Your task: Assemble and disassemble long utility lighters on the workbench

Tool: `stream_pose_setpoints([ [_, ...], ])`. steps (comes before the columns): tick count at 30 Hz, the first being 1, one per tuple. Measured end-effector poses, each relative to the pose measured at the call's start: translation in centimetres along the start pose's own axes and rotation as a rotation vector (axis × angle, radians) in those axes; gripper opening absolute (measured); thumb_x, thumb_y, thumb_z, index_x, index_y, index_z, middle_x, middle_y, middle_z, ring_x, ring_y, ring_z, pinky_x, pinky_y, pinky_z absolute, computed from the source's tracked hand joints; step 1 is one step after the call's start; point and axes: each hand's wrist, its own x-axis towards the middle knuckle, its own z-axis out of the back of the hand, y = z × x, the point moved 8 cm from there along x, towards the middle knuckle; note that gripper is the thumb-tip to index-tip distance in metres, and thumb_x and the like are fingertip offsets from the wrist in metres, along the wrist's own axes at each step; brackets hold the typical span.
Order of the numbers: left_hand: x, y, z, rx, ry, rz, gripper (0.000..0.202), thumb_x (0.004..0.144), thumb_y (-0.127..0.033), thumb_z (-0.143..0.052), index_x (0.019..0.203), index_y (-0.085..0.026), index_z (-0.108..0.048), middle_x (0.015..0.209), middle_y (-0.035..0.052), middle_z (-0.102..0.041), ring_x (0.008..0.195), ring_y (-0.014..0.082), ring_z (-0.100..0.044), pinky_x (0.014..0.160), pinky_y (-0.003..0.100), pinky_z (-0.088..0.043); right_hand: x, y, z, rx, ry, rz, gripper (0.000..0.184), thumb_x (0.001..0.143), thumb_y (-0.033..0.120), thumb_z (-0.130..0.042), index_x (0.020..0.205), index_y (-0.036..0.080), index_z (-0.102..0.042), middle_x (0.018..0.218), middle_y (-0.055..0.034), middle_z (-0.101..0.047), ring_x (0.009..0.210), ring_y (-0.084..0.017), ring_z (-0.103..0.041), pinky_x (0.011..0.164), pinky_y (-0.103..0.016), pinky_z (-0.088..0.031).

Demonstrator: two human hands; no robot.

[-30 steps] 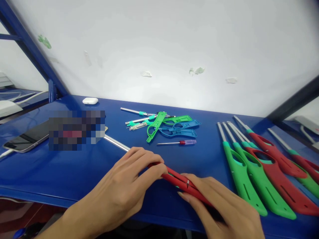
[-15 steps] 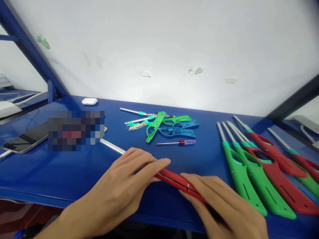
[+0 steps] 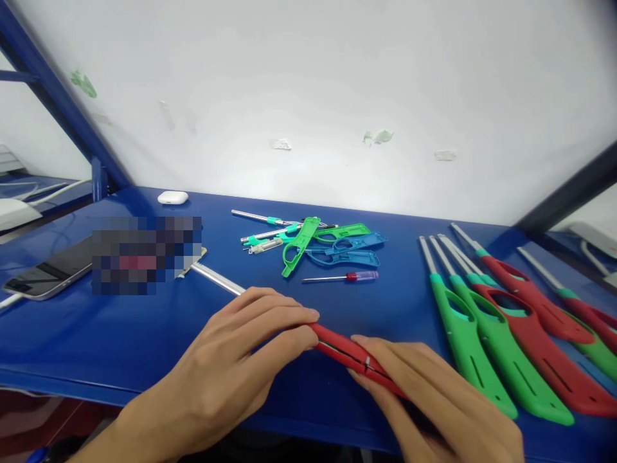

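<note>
Both my hands grip one red long-nosed lighter (image 3: 343, 352) that lies on edge across the blue shelf (image 3: 144, 321). My left hand (image 3: 241, 360) pinches its front part, where the metal tube (image 3: 216, 278) runs out toward the upper left. My right hand (image 3: 434, 399) closes over the rear of the red handle, hiding its end. A seam between the two red shell halves shows between my hands.
A row of finished green and red lighters (image 3: 501, 321) lies at the right. Loose green and blue shell halves and tubes (image 3: 328, 244) sit mid-shelf, with a small red-handled screwdriver (image 3: 344, 277) in front. A phone (image 3: 48, 270) and a white earbud case (image 3: 172, 197) are at the left.
My left fingers shifted slightly along the red lighter and pressed down again. The lighter and my right hand stayed almost in place.
</note>
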Motion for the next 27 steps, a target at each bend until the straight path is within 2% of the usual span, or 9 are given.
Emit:
stream_pose_setpoints([
  [6,0.7,-0.4,-0.2,-0.003,0.007,-0.004,0.041,0.093,0.016,-0.045,0.114,-0.012,-0.066,0.115,0.0086,-0.07,0.108,0.0174,-0.061,0.103,0.034,-0.047,-0.3,0.3,0.4,-0.015,-0.03,0.016,0.03,0.099,0.012,-0.066,0.127,0.019,-0.067,0.113,-0.0012,-0.078,0.097,-0.014,-0.074,0.097,-0.023,-0.058],
  [13,1.1,-0.2,-0.7,-0.011,0.083,0.09,0.033,0.105,0.002,-0.043,0.108,-0.016,-0.07,0.11,0.0065,-0.066,0.101,0.0176,-0.057,0.094,0.031,-0.048,-0.3,0.4,0.4,-0.049,-0.023,0.031,0.029,0.099,0.014,-0.066,0.128,0.018,-0.068,0.113,-0.0011,-0.079,0.097,-0.015,-0.075,0.1,-0.023,-0.056],
  [17,0.8,-0.4,-0.4,-0.01,0.079,0.053,0.038,0.102,0.006,-0.041,0.109,-0.017,-0.07,0.113,0.0056,-0.067,0.103,0.0171,-0.058,0.098,0.032,-0.047,-0.1,0.6,0.5,-0.022,-0.037,0.024,0.029,0.099,0.012,-0.066,0.127,0.018,-0.068,0.113,-0.0008,-0.079,0.097,-0.014,-0.074,0.1,-0.022,-0.055],
  [19,0.7,-0.5,-0.3,-0.005,0.048,0.032,0.041,0.099,0.01,-0.043,0.115,-0.017,-0.068,0.114,0.005,-0.068,0.105,0.0164,-0.059,0.101,0.032,-0.046,-0.1,0.5,0.6,0.001,-0.053,0.009,0.029,0.098,0.01,-0.067,0.126,0.018,-0.069,0.112,-0.0008,-0.078,0.096,-0.013,-0.074,0.099,-0.022,-0.056],
  [22,0.4,-0.1,-0.1,0.014,-0.019,0.046,0.052,0.095,0.014,-0.047,0.136,-0.014,-0.059,0.115,0.0052,-0.069,0.106,0.0148,-0.061,0.104,0.03,-0.045,0.0,0.5,0.7,0.013,-0.064,0.003,0.029,0.098,0.009,-0.067,0.124,0.018,-0.07,0.112,-0.0004,-0.078,0.096,-0.013,-0.074,0.098,-0.022,-0.056],
  [24,0.2,0.0,-0.2,0.019,-0.02,0.046,0.059,0.094,0.014,-0.049,0.146,-0.013,-0.053,0.115,0.006,-0.069,0.106,0.0148,-0.062,0.104,0.03,-0.046,0.0,0.6,0.7,0.0,-0.058,0.016,0.028,0.098,0.009,-0.066,0.124,0.018,-0.07,0.112,-0.0003,-0.079,0.096,-0.013,-0.074,0.099,-0.022,-0.056],
  [27,0.2,-0.1,-0.3,-0.01,0.024,0.023,0.057,0.091,0.015,-0.049,0.14,-0.014,-0.059,0.111,0.0069,-0.068,0.1,0.0169,-0.062,0.094,0.031,-0.05,0.0,0.7,0.8,-0.017,-0.057,0.041,0.028,0.097,0.009,-0.067,0.124,0.017,-0.07,0.111,-0.0009,-0.079,0.095,-0.014,-0.075,0.099,-0.025,-0.058],
])
